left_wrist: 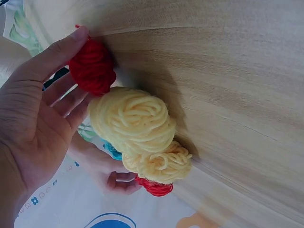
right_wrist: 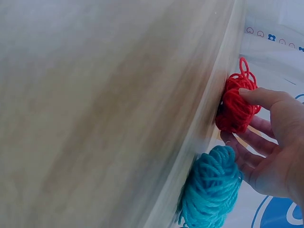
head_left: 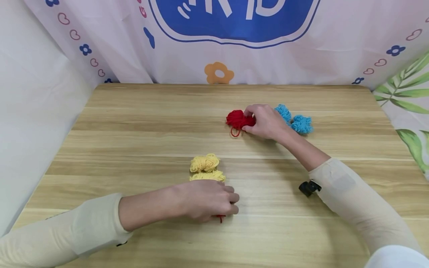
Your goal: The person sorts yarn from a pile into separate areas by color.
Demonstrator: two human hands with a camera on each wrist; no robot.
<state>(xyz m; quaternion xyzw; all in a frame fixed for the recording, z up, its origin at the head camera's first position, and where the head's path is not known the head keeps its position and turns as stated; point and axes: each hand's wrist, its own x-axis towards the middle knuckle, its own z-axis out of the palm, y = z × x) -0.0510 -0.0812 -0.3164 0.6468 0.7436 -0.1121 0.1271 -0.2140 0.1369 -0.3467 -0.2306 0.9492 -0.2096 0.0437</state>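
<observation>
Near the front middle of the table, my left hand (head_left: 211,199) pinches a small red yarn bundle (left_wrist: 93,69) between thumb and fingers. In the head view the hand hides most of that bundle. Two pale yellow yarn bundles (head_left: 205,163) lie one behind the other just beyond it, and the left wrist view shows the nearer one touching the red. Farther back, my right hand (head_left: 266,121) grips another red yarn bundle (head_left: 238,119) on the tabletop, its thumb on one side. Two blue yarn bundles (head_left: 302,124) lie to the right, one partly behind this hand.
The wood-grain table (head_left: 134,130) ends at a patterned white cloth (head_left: 181,67) hanging along its back edge. A white surface (head_left: 40,93) stands at the left. A small black device (head_left: 309,188) is fixed at the right sleeve.
</observation>
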